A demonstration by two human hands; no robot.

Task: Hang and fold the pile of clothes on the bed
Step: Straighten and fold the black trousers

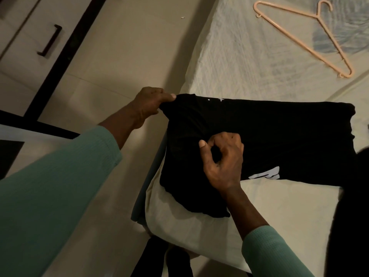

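Pale-sheeted bed (229, 56) beside beige floor (123, 47), head view. Black shirt (279, 136) with white print lies flat across the bed's near edge, partly over a white pillow (199, 226). Left hand (151, 104) pinches the shirt's far-left corner, thumb on top. Right hand (221, 156) rests on the shirt's middle with its fingers curled; whether it grips cloth, cannot tell. Peach hanger (317, 17) lies on the sheet, well apart from the shirt.

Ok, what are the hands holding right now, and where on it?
The black T-shirt on the bed. The left hand pinches its top left corner; the right hand seems to pinch fabric near its middle.
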